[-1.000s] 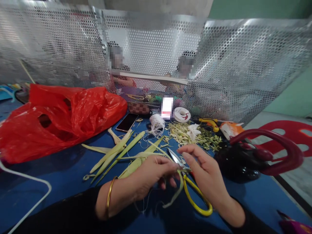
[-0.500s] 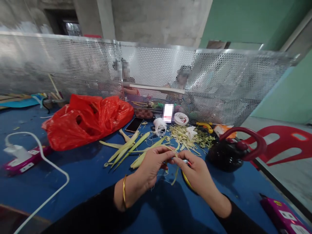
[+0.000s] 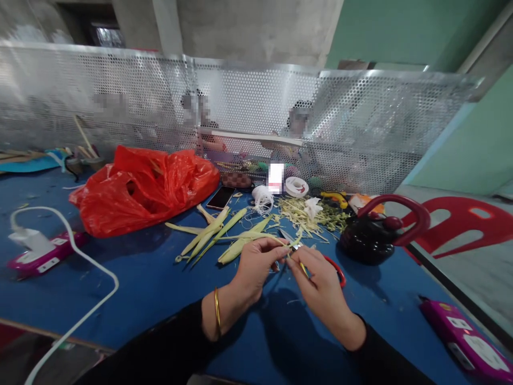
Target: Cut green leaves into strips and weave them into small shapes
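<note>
My left hand (image 3: 254, 270) pinches a thin pale green leaf strip (image 3: 297, 238) between thumb and fingertips. Close against it, my right hand (image 3: 320, 280) pinches the same strip, so the fingertips almost meet. Just what lies between the fingertips is too small to make out. Under and beyond my right hand lie scissors, with a red handle (image 3: 339, 271) showing at its right side. Long pale green leaves (image 3: 205, 236), like corn husk, are spread on the table to the left of my fingers.
The blue table (image 3: 160, 283) carries a red plastic bag (image 3: 148, 192), a phone (image 3: 221, 198), white thread (image 3: 262, 199), a tape roll (image 3: 297, 186) and plant scraps (image 3: 306, 216). A dark kettle (image 3: 368, 238) stands right. Purple power strips (image 3: 460, 337) lie at both sides. Behind rises a perforated metal screen (image 3: 248, 101).
The view has shifted slightly. Both hands still pinch the strip; the end that hung below my fingers no longer shows there. More of the scissors, including the red handle, is visible.
</note>
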The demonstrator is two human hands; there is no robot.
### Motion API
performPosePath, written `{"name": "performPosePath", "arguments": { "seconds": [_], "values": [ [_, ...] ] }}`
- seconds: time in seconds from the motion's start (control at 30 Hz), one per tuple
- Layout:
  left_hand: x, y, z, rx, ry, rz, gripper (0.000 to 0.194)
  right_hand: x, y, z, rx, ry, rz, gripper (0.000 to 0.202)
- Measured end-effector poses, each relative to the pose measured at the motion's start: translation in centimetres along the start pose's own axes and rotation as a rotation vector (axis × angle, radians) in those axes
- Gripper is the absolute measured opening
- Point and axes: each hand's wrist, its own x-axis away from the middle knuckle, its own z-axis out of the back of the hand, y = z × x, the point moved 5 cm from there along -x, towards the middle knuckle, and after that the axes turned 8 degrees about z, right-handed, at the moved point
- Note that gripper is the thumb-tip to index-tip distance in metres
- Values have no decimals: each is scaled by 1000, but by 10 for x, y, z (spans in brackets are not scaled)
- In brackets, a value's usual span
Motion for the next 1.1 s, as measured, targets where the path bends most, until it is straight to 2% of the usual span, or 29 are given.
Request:
{"name": "performPosePath", "arguments": {
  "seconds": [0.17, 0.37, 0.47, 0.63, 0.73, 0.83, 0.93, 1.0, 1.1],
  "values": [
    [-3, -3, 2, -13, 18, 31, 10, 2, 2, -3, -2, -19, -2, 29],
    [-10, -5, 8, 44, -50, 172, 24, 8, 18, -5, -102, -34, -268, 27],
    [-10, -4, 10, 54, -48, 216, 27, 9, 24, -6, -121, -28, -335, 27],
    [-9, -5, 8, -18, -59, 213, 20, 8, 29, -6, -158, -20, -354, 26],
    [-8, -5, 7, -40, -64, 187, 18, 7, 31, -8, -269, -11, -389, 24],
    [-6, -2, 2, -92, -116, 152, 16, 9, 35, -12, -552, 68, -548, 25],
    [-3, 0, -3, -154, -181, 130, 15, 13, 40, -14, -812, 205, -707, 25],
    [-1, -1, -5, -172, -216, 150, 18, 15, 42, -13, -878, 277, -743, 26],
    [0, -6, -6, -186, -240, 210, 28, 16, 44, -14, -883, 308, -748, 25]
  ]
}}
